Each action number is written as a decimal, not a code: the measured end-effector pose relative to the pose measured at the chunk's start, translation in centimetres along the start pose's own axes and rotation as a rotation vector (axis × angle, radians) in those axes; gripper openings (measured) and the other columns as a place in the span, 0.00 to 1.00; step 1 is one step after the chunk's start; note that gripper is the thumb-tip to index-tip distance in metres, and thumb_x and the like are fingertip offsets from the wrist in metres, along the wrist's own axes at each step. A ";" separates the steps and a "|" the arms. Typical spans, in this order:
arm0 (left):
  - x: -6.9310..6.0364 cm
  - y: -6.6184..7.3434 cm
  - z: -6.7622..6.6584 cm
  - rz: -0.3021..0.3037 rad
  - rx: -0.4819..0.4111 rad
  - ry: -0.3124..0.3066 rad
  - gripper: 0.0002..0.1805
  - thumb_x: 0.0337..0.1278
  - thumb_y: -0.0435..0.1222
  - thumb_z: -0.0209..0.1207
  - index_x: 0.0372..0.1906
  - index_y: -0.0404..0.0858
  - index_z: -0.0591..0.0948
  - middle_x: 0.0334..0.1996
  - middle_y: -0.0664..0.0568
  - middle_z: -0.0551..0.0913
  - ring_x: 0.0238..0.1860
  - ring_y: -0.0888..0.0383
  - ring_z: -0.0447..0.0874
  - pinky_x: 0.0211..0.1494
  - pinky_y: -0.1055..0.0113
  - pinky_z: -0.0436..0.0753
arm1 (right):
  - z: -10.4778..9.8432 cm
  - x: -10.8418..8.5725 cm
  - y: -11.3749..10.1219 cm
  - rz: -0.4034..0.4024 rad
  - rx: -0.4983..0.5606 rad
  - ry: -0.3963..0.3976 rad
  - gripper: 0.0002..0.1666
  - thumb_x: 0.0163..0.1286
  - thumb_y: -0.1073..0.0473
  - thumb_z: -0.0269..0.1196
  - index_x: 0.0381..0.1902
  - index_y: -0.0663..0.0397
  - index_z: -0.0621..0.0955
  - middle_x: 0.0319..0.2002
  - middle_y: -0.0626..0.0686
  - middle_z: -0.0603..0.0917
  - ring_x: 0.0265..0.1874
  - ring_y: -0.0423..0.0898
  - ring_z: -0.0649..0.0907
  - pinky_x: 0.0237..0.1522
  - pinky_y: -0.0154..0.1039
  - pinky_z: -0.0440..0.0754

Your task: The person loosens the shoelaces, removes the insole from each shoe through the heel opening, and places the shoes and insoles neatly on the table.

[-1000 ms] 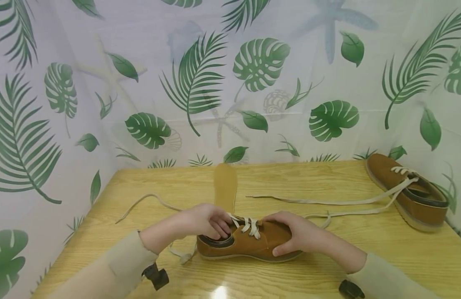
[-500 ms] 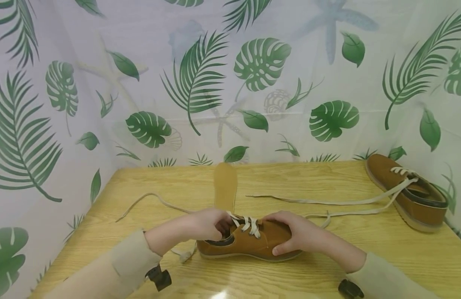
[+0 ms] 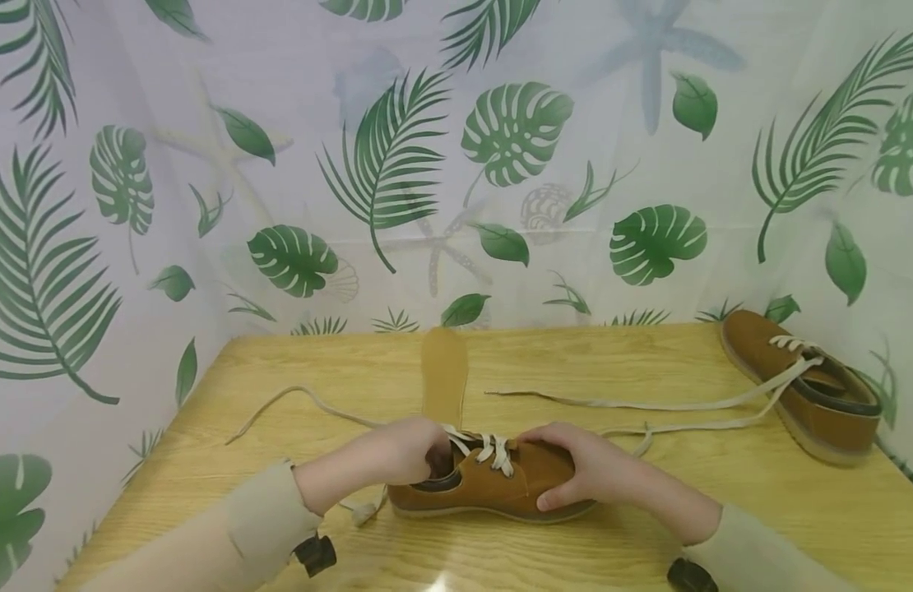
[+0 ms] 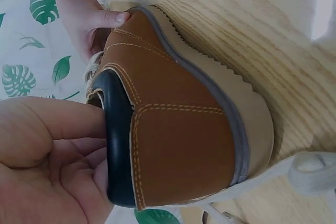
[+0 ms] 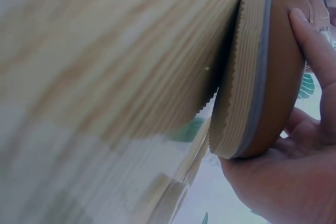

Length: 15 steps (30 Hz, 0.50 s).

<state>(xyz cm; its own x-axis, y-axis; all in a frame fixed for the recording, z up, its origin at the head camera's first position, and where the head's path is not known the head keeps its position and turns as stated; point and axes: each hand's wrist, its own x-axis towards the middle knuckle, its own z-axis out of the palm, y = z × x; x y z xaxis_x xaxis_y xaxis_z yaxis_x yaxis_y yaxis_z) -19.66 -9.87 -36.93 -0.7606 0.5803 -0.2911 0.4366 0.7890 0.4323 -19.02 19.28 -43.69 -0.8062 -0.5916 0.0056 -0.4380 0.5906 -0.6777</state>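
Observation:
A brown lace-up shoe (image 3: 493, 489) with cream laces (image 3: 495, 450) lies on its sole on the table, toe to the right. My right hand (image 3: 590, 473) grips the toe, thumb on the near side and fingers over the far side. In the right wrist view, that hand (image 5: 299, 166) wraps the front of the shoe above its ribbed sole. My left hand (image 3: 412, 450) reaches into the shoe's opening at the heel end. The left wrist view has its fingers (image 4: 79, 119) passing behind the dark collar (image 4: 118, 145); the fingertips are hidden inside.
A tan insole (image 3: 443, 378) lies behind the shoe. Another brown shoe (image 3: 812, 386) stands at the right, its long laces (image 3: 649, 404) stretching left across the wooden table (image 3: 338, 526). A loose lace (image 3: 301, 389) trails to the left. A leaf-print cloth (image 3: 456, 164) hangs behind.
My left hand has gone deeper into the shoe's opening, and its fingers have passed out of sight. The right hand stays on the toe, and the shoe has hardly moved.

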 end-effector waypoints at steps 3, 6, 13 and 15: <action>0.1 -0.5 -0.1 0.049 -0.040 0.015 0.11 0.60 0.18 0.64 0.45 0.30 0.87 0.39 0.44 0.91 0.45 0.48 0.91 0.49 0.63 0.89 | -0.1 0.1 -0.1 -0.013 -0.022 0.008 0.46 0.57 0.49 0.83 0.70 0.56 0.78 0.66 0.60 0.82 0.65 0.62 0.81 0.62 0.49 0.80; 0.2 -1.1 -0.1 0.068 -0.122 0.019 0.12 0.60 0.19 0.67 0.48 0.29 0.87 0.40 0.44 0.91 0.44 0.51 0.92 0.47 0.70 0.88 | -0.2 0.1 -0.1 -0.011 -0.016 0.004 0.46 0.58 0.48 0.83 0.70 0.56 0.78 0.67 0.59 0.82 0.65 0.61 0.80 0.62 0.49 0.80; 0.5 -1.1 0.6 0.036 -0.167 0.117 0.05 0.55 0.25 0.73 0.34 0.36 0.90 0.31 0.50 0.92 0.33 0.59 0.89 0.39 0.70 0.86 | 0.0 -0.1 -0.1 -0.007 -0.017 -0.006 0.46 0.58 0.48 0.83 0.71 0.57 0.78 0.67 0.60 0.82 0.65 0.62 0.80 0.62 0.50 0.80; 0.7 -0.9 0.9 0.038 -0.082 0.154 0.06 0.54 0.28 0.75 0.27 0.39 0.90 0.26 0.53 0.91 0.29 0.62 0.85 0.36 0.69 0.84 | 0.0 -0.1 -0.1 -0.008 -0.014 -0.007 0.46 0.58 0.48 0.83 0.71 0.57 0.78 0.67 0.60 0.82 0.65 0.62 0.80 0.62 0.49 0.80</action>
<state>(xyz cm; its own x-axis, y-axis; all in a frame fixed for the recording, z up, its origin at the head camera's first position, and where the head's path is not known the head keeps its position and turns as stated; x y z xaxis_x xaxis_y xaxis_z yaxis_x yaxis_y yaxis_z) -20.14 -10.03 -38.27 -0.8118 0.5664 -0.1420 0.4302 0.7447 0.5102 -18.88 19.25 -43.60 -0.7999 -0.6001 0.0064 -0.4502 0.5930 -0.6676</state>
